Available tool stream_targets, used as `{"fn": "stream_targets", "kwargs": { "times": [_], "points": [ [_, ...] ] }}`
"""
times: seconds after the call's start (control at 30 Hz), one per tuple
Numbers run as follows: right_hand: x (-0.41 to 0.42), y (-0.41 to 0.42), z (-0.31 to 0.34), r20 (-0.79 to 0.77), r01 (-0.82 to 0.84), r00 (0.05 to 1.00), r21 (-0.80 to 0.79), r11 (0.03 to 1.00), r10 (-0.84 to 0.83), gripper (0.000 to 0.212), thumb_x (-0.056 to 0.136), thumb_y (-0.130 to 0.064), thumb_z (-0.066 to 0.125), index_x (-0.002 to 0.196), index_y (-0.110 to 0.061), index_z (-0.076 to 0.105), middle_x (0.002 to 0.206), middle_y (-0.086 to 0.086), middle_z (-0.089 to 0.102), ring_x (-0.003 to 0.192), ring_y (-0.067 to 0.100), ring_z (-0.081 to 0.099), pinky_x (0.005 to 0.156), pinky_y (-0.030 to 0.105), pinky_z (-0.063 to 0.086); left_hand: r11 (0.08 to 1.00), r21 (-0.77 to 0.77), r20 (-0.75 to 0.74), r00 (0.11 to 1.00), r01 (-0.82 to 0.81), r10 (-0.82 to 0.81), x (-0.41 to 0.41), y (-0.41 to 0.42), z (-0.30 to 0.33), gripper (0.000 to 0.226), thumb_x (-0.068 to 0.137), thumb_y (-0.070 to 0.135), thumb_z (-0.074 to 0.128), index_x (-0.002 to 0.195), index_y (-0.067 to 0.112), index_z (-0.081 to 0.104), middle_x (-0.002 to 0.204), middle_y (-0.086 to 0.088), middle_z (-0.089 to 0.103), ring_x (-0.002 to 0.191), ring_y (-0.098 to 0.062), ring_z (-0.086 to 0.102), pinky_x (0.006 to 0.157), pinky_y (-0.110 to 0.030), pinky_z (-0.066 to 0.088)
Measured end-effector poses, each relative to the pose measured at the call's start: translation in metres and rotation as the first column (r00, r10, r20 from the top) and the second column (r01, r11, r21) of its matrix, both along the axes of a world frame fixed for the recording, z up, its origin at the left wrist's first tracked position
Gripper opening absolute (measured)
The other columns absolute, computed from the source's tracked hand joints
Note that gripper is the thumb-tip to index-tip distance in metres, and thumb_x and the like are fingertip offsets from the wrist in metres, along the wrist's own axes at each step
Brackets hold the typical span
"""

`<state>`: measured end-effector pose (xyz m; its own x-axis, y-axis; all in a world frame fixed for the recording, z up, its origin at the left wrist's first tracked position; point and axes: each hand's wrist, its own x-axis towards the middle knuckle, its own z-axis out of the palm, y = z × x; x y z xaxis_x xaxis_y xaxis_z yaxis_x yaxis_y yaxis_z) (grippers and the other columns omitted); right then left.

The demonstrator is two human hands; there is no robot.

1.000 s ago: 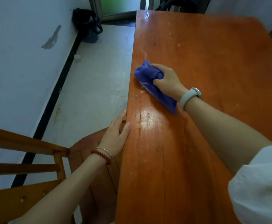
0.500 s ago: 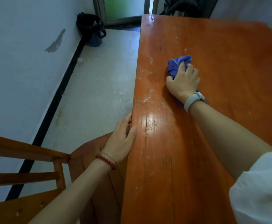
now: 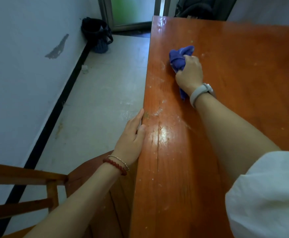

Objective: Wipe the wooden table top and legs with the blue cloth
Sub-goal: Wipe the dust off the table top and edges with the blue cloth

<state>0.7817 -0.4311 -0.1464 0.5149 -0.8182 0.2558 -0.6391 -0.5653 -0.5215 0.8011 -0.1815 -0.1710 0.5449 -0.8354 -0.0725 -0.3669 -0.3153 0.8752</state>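
The orange-brown wooden table top [image 3: 243,69] fills the right side of the view, with white specks and a shiny patch near its left edge. My right hand [image 3: 190,74] presses the bunched blue cloth [image 3: 179,57] onto the top, a little in from the left edge. A tail of cloth shows under my wrist. My left hand [image 3: 131,141] lies flat along the table's left edge, thumb on the top, fingers against the side. The table legs are hidden.
A wooden chair [image 3: 42,189] stands at the lower left, its seat tucked against the table. A dark bag [image 3: 96,34] sits on the pale floor [image 3: 97,100] by the white wall. A doorway [image 3: 131,12] lies beyond the table's far end.
My right hand swept the cloth from the left edge toward the middle, then turned so the cloth bunches ahead of the fingers. My left hand stayed on the edge.
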Motion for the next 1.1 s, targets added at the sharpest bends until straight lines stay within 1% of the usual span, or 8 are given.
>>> {"fn": "stream_targets", "kwargs": {
  "times": [0.2,0.33,0.43,0.53,0.63,0.73,0.97,1.1],
  "points": [
    [0.021,-0.003,0.002,0.047,-0.193,0.981,0.106,0.975,0.189,0.022,0.073,-0.023,0.041,0.089,-0.020,0.055,0.091,0.005,0.056,0.093,0.032,0.056,0.071,0.030,0.037,1.000,-0.014,-0.034,0.999,-0.003,0.002,-0.003,0.000,-0.002,0.045,0.099,0.022,0.026,0.143,0.026,0.017,0.145,0.006,0.029,0.125,0.003,0.026,0.105,-0.016,0.020],
    [0.017,0.012,0.004,0.081,-0.319,0.947,0.095,0.943,0.312,0.034,0.078,-0.013,0.049,0.109,-0.014,0.062,0.103,0.011,0.064,0.092,0.028,0.058,0.080,0.035,0.045,1.000,-0.011,-0.071,0.997,-0.011,0.010,-0.004,0.001,-0.002,0.045,0.099,0.023,0.025,0.143,0.026,0.016,0.148,0.005,0.026,0.129,0.000,0.025,0.111,-0.022,0.020],
    [0.007,0.031,0.006,0.109,-0.445,0.894,0.095,0.891,0.435,0.032,0.070,-0.015,0.046,0.096,-0.012,0.065,0.081,0.006,0.064,0.074,0.024,0.058,0.069,0.037,0.048,1.000,0.012,-0.096,0.995,-0.004,0.005,-0.005,0.002,0.004,0.046,0.100,0.024,0.024,0.144,0.026,0.012,0.148,0.006,0.024,0.135,-0.006,0.024,0.114,-0.029,0.021],
    [-0.006,0.050,0.006,0.104,-0.521,0.852,0.074,0.850,0.513,0.030,0.069,-0.014,0.046,0.091,-0.009,0.066,0.077,0.000,0.060,0.071,0.019,0.055,0.066,0.035,0.045,0.998,0.058,-0.123,0.992,0.035,-0.027,-0.007,0.008,0.010,0.045,0.100,0.025,0.021,0.143,0.026,0.010,0.144,0.010,0.025,0.131,-0.003,0.024,0.110,-0.021,0.019],
    [-0.027,0.076,0.007,0.105,-0.550,0.833,0.062,0.833,0.543,0.029,0.070,-0.012,0.048,0.092,-0.006,0.067,0.083,0.010,0.067,0.079,0.028,0.061,0.075,0.040,0.048,0.983,0.180,-0.172,0.984,-0.019,0.050,-0.002,0.033,0.005,0.046,0.099,0.034,0.018,0.144,0.026,0.011,0.152,0.003,0.017,0.137,-0.014,0.023,0.115,-0.039,0.021],
    [-0.058,0.118,0.008,0.098,-0.568,0.822,0.072,0.820,0.561,0.035,0.070,-0.012,0.053,0.101,-0.005,0.068,0.102,0.013,0.068,0.097,0.031,0.061,0.091,0.034,0.040,0.961,0.229,-0.214,0.955,-0.154,0.204,0.003,0.067,0.004,0.046,0.099,0.035,0.019,0.144,0.025,0.017,0.152,-0.002,0.020,0.135,-0.024,0.031,0.110,-0.049,0.028],
    [-0.145,0.234,0.012,0.087,-0.635,0.768,0.240,0.734,0.635,0.047,0.065,-0.021,0.044,0.105,-0.010,0.067,0.114,0.006,0.066,0.107,0.028,0.056,0.097,0.037,0.039,0.931,0.229,-0.259,0.904,-0.286,0.341,-0.017,0.114,0.036,0.036,0.098,0.022,0.036,0.131,0.011,0.045,0.135,-0.012,0.046,0.124,-0.027,0.045,0.106,-0.047,0.035],
    [-0.209,0.324,0.020,0.084,-0.700,0.682,0.363,0.615,0.727,0.043,0.068,-0.023,0.044,0.104,-0.016,0.067,0.117,0.000,0.064,0.113,0.026,0.051,0.099,0.036,0.032,0.941,0.261,-0.219,0.937,-0.213,0.273,-0.051,0.150,0.058,0.027,0.093,0.017,0.046,0.118,0.012,0.056,0.120,-0.009,0.057,0.113,-0.023,0.053,0.101,-0.043,0.041]
  ]
}}
